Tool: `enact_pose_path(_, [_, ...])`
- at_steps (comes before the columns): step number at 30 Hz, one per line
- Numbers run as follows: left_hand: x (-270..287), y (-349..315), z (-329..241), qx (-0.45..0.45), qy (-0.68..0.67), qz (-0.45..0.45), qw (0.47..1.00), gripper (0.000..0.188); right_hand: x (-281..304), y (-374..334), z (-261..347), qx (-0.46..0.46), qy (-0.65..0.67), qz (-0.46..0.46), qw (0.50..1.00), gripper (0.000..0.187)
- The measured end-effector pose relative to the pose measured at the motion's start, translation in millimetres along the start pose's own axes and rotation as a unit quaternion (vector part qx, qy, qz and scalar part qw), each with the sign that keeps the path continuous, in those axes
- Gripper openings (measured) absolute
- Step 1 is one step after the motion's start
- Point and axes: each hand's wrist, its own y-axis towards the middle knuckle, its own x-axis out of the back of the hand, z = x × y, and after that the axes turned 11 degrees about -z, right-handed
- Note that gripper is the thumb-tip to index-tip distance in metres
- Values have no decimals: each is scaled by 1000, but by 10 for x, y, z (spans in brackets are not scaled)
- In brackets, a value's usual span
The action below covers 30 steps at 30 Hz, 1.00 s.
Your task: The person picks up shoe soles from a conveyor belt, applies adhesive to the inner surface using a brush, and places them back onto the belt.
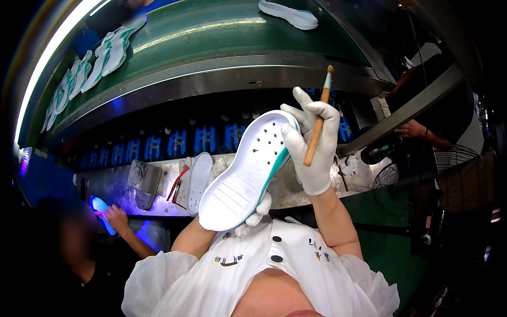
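Observation:
A white shoe sole (237, 182) with a green side edge and several small holes in its toe end is held up before me, tilted, toe end away. My left hand (257, 215), in a white knit glove, grips it from underneath near the heel, mostly hidden by it. My right hand (319, 150), also gloved, has its thumb over the sole's toe edge. Between its fingers it also holds a wooden-handled brush (316, 134), bristles pointing up and away from the sole.
Beyond runs a green conveyor belt (200, 34) carrying several soles (113, 53) at left and one sole (289, 15) farther off. A metal ledge holds a grey box (143, 182) and another sole (200, 182). A co-worker's hand (116, 217) is left; a wire fan (422, 177) stands right.

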Motion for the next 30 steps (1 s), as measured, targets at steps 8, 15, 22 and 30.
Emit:
enact_pose_path(8, [-467,-288,-586,-81,124,26,989,82,173,-17,-254,82,11,-71,994,29])
enact_pose_path(15, [-1071,-759,-1849,-453,108,22,884,67,152,-242,-283,19,-26,-36,999,23])
enact_pose_path(22, [-1155,-100,-1721,-543,370,-208,724,42,681,-450,-295,4,-74,-68,995,38])
enact_pose_path(30, [-1320,1789,-1971,-333,902,-265,72,52,1120,-766,-301,-102,-144,-210,962,35])
